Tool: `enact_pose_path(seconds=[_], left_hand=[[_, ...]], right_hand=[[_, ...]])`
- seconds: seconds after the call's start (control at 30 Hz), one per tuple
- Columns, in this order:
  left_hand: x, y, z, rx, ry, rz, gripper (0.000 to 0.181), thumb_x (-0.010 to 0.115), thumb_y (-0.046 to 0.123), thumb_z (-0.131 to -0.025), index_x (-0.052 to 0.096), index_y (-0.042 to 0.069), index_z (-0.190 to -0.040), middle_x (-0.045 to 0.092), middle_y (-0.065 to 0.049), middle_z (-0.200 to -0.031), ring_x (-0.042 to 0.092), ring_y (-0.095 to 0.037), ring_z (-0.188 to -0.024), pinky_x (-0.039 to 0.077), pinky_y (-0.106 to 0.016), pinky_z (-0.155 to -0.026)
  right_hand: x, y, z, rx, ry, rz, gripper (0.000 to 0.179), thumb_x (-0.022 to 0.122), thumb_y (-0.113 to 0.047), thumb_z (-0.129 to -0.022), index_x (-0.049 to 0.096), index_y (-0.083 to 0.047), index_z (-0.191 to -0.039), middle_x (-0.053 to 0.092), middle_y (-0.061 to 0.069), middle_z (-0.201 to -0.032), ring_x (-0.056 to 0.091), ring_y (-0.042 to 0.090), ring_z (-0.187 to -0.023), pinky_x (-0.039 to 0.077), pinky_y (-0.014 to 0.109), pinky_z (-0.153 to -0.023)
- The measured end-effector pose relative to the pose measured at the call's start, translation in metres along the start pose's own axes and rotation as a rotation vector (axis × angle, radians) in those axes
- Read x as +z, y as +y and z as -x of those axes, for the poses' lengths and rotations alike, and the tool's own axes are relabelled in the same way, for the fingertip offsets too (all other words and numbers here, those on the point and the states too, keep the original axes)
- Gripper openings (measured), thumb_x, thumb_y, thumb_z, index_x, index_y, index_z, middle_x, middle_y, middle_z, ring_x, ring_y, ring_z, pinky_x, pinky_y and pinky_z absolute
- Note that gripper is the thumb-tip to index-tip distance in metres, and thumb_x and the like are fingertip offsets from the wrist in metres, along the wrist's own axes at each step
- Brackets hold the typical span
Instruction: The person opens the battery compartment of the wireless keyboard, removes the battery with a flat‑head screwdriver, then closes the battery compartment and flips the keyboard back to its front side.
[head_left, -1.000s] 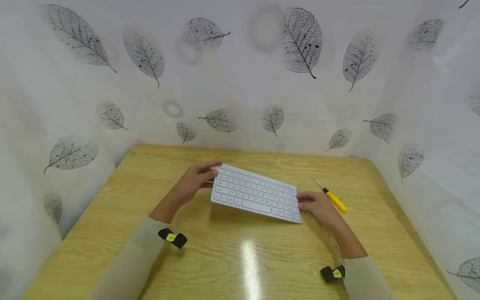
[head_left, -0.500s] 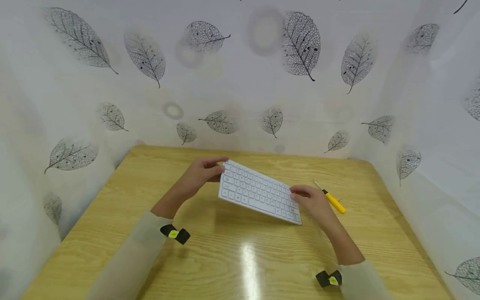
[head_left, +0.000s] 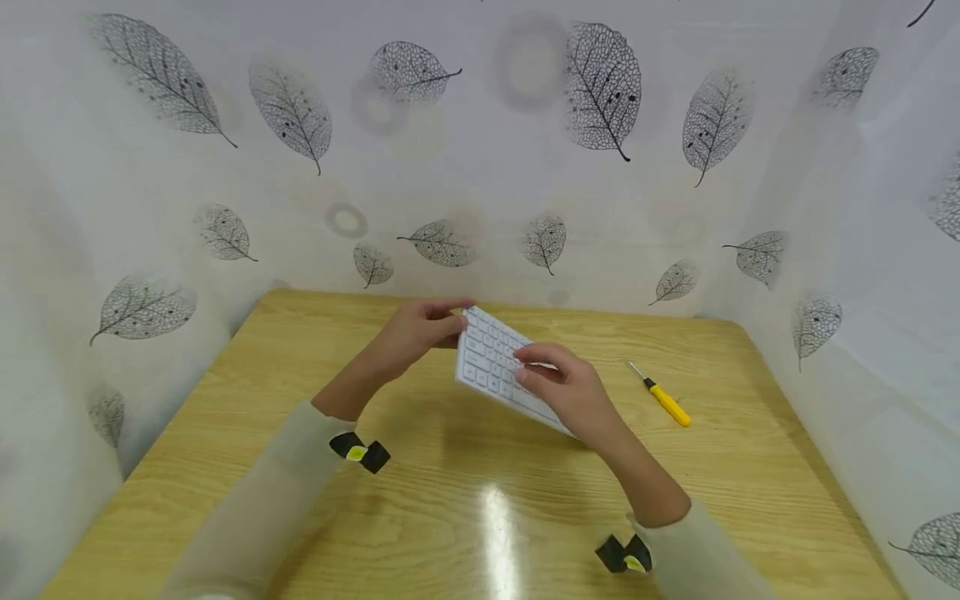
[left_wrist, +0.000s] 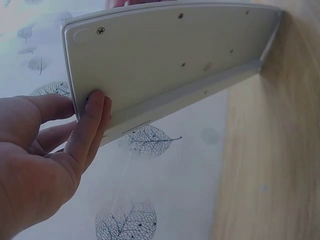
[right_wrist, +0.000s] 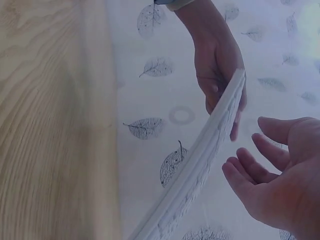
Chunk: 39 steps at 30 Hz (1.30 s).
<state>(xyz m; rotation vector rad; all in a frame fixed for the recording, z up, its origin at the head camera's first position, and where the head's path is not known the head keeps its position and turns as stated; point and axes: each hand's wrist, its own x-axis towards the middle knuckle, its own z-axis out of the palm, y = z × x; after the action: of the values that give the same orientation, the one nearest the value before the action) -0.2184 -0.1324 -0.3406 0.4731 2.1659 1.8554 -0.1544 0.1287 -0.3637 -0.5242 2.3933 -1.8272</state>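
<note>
keyboard (head_left: 491, 354), white and thin, is held aslant above the wooden table (head_left: 420, 517), its left end raised and its right end sloping down toward the wood; whether that lower end touches the table cannot be told. the left hand (head_left: 420, 337) grips the keyboard by its left end, and the left wrist view shows two fingers (left_wrist: 89, 120) lying against its underside. also on the keyboard's underside are small screws (left_wrist: 180, 16) and a raised strip (left_wrist: 175, 100) along one long side.

the right hand (head_left: 573, 392) is on the key side of the keyboard, hiding its right part from the head view. its fingers are loosely bent and parted from the thumb, and the right wrist view shows a gap between the fingertips and the keyboard.

to the right of the keyboard, past the right hand, a screwdriver (head_left: 667, 404) with a yellow handle lies on the table. nearer the person than the keyboard are two pale sleeves (head_left: 262, 500), with a black piece (head_left: 360, 454) bearing a yellow patch beside each wrist. behind the keyboard, beyond the table's far edge, hangs a pale cloth (head_left: 480, 167) printed with dark leaves (head_left: 603, 87).
</note>
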Motion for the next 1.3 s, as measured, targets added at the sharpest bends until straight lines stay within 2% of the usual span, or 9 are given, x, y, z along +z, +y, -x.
enact_pose_path(seconds=[0.2, 0.3, 0.47, 0.6, 0.73, 0.87, 1.03, 1.13, 1.3], left_hand=[[0.002, 0.012, -0.002, 0.025, -0.016, -0.009, 0.043, 0.058, 0.014, -0.101, 0.056, 0.002, -0.142, 0.066, -0.018, -0.128, 0.072, -0.028, -0.108, 0.058, -0.036, -0.091], [0.002, 0.019, -0.003, 0.046, -0.043, -0.018, 0.044, 0.057, 0.013, -0.101, 0.054, 0.0, -0.143, 0.066, -0.02, -0.128, 0.071, -0.029, -0.109, 0.058, -0.037, -0.091], [0.004, 0.027, -0.002, 0.038, -0.074, -0.031, 0.045, 0.056, 0.013, -0.102, 0.052, 0.001, -0.145, 0.066, -0.019, -0.129, 0.071, -0.028, -0.11, 0.056, -0.042, -0.095], [0.004, 0.03, -0.001, 0.034, -0.09, -0.036, 0.046, 0.056, 0.015, -0.103, 0.05, 0.002, -0.146, 0.065, -0.018, -0.13, 0.07, -0.028, -0.112, 0.055, -0.042, -0.097], [0.002, 0.035, -0.001, 0.03, -0.073, -0.047, 0.045, 0.058, 0.016, -0.102, 0.052, 0.003, -0.145, 0.066, -0.017, -0.128, 0.071, -0.028, -0.111, 0.056, -0.04, -0.095], [0.001, 0.047, -0.001, 0.038, -0.051, -0.082, 0.045, 0.059, 0.017, -0.102, 0.053, 0.003, -0.144, 0.068, -0.017, -0.125, 0.072, -0.027, -0.108, 0.057, -0.04, -0.093], [0.002, 0.067, -0.002, 0.064, 0.001, -0.194, 0.046, 0.062, 0.021, -0.1, 0.056, 0.005, -0.143, 0.069, -0.015, -0.121, 0.074, -0.024, -0.1, 0.06, -0.034, -0.085], [0.002, 0.078, -0.001, 0.069, 0.021, -0.233, 0.047, 0.063, 0.023, -0.1, 0.056, 0.007, -0.143, 0.069, -0.015, -0.122, 0.074, -0.022, -0.098, 0.06, -0.033, -0.084], [0.005, 0.088, 0.0, 0.059, -0.002, -0.238, 0.049, 0.063, 0.025, -0.1, 0.054, 0.008, -0.145, 0.067, -0.015, -0.128, 0.074, -0.022, -0.102, 0.059, -0.034, -0.089]], right_hand=[[0.018, -0.02, -0.01, -0.093, -0.018, 0.148, 0.034, 0.066, -0.035, -0.098, 0.067, -0.018, -0.128, 0.05, -0.002, -0.147, 0.044, 0.024, -0.14, 0.041, 0.054, -0.111], [0.024, -0.028, -0.013, -0.084, -0.029, 0.2, 0.038, 0.064, -0.044, -0.098, 0.065, -0.026, -0.131, 0.046, -0.007, -0.151, 0.038, 0.023, -0.143, 0.039, 0.057, -0.111], [0.028, -0.039, -0.016, -0.035, -0.052, 0.246, 0.047, 0.062, -0.053, -0.096, 0.06, -0.032, -0.138, 0.038, -0.006, -0.158, 0.035, 0.028, -0.146, 0.042, 0.057, -0.108], [0.027, -0.042, -0.017, -0.026, -0.069, 0.226, 0.05, 0.063, -0.05, -0.097, 0.056, -0.031, -0.142, 0.036, -0.005, -0.16, 0.038, 0.029, -0.144, 0.047, 0.055, -0.104], [0.026, -0.045, -0.017, -0.051, -0.085, 0.204, 0.049, 0.063, -0.049, -0.097, 0.055, -0.034, -0.143, 0.034, -0.006, -0.16, 0.038, 0.029, -0.144, 0.047, 0.055, -0.103], [0.026, -0.051, -0.017, -0.085, -0.084, 0.203, 0.047, 0.062, -0.048, -0.098, 0.055, -0.036, -0.143, 0.033, -0.006, -0.162, 0.031, 0.028, -0.149, 0.039, 0.06, -0.11], [0.026, -0.063, -0.019, -0.127, -0.08, 0.21, 0.047, 0.06, -0.045, -0.099, 0.054, -0.034, -0.145, 0.03, -0.003, -0.164, 0.027, 0.025, -0.152, 0.029, 0.062, -0.116], [0.025, -0.071, -0.018, -0.129, -0.081, 0.17, 0.047, 0.061, -0.042, -0.1, 0.054, -0.031, -0.145, 0.029, 0.0, -0.165, 0.028, 0.026, -0.152, 0.03, 0.06, -0.117], [0.022, -0.077, -0.016, -0.136, -0.078, 0.079, 0.045, 0.061, -0.033, -0.101, 0.054, -0.024, -0.145, 0.032, 0.0, -0.163, 0.033, 0.024, -0.15, 0.033, 0.05, -0.118]])
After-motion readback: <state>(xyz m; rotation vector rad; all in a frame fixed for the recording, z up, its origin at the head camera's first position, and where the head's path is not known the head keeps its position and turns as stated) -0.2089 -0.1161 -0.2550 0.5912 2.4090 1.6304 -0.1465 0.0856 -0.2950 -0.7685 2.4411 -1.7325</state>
